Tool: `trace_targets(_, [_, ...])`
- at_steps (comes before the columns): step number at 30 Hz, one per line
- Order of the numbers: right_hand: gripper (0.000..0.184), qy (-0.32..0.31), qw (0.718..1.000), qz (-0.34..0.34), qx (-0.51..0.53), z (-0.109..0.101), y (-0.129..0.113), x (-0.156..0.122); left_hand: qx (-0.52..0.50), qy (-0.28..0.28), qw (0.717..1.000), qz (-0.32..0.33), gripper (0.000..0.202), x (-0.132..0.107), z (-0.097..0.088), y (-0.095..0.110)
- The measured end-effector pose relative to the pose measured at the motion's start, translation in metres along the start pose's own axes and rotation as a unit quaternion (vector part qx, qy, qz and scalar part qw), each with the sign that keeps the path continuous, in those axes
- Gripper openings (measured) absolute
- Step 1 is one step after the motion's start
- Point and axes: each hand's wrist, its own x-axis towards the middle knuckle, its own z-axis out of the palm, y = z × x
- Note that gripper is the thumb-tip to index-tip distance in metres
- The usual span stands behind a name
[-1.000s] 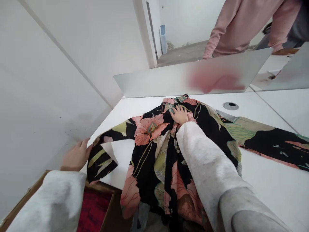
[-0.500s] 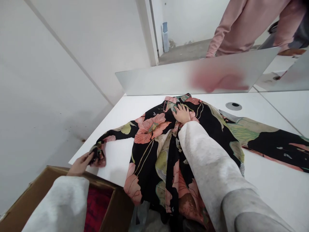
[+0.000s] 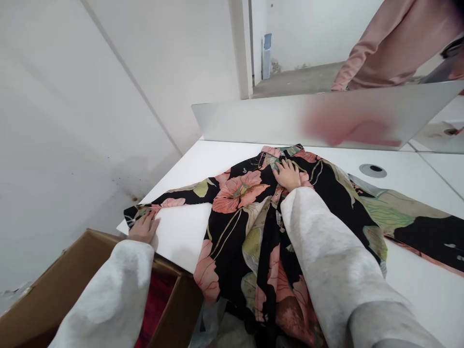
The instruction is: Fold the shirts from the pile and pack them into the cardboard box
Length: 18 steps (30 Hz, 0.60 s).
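A black floral shirt (image 3: 235, 237) with large pink flowers lies face up across the white table, its collar toward the far side and its hem hanging over the near edge. Both of its sleeves stretch out sideways. My left hand (image 3: 144, 226) rests on the cuff of the left-lying sleeve, fingers extended over the cloth. Flat on the shirt's front, just below the collar, lies my right hand (image 3: 287, 175) with its fingers spread.
A cardboard box (image 3: 181, 309) with red cloth (image 3: 155, 302) inside stands at the table's near left. Behind the shirt runs a frosted divider (image 3: 253, 123); a person in a pink top (image 3: 395, 43) is beyond it. A round cable hole (image 3: 373, 170) sits in the white table (image 3: 177, 232).
My left hand has gone from gripping the bunched cuff to lying over it with fingers stretched, and the sleeve is now straighter. My right hand stays on the shirt. The view has shifted left.
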Motion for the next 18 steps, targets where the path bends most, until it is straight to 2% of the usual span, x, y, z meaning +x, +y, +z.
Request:
trace_targets(3, [0.050,-0.002,1.000,0.000,0.002,0.000,0.000,0.000,-0.011,0.030,0.999,-0.012,0.044,0.010,-0.001,-0.010])
trace_targets(6, [0.050,-0.001,1.000,-0.002,0.001,0.000,0.000,0.001,0.012,0.029,0.999,-0.009,0.047,0.023,-0.014,-0.026])
trace_targets(10, [0.050,0.000,1.000,-0.001,0.003,0.000,0.000,0.001,0.099,-0.072,0.992,-0.019,0.063,0.044,-0.037,-0.033])
trace_targets(12, [0.050,0.000,1.000,0.000,0.002,0.000,0.000,0.001,0.122,-0.104,0.987,0.013,0.063,0.053,-0.047,-0.028])
trace_targets(14, [0.050,0.004,1.000,-0.001,-0.001,0.001,0.001,0.001,0.131,-0.120,0.983,0.041,0.053,0.059,-0.057,-0.021])
trace_targets(16, [0.049,0.008,1.000,0.000,-0.004,0.002,0.002,0.001,0.137,-0.090,0.985,0.046,0.038,0.059,-0.065,-0.014])
trace_targets(18, [0.050,0.006,1.000,0.000,-0.006,0.002,0.002,0.002,0.141,-0.021,0.989,0.034,0.033,0.054,-0.071,-0.010])
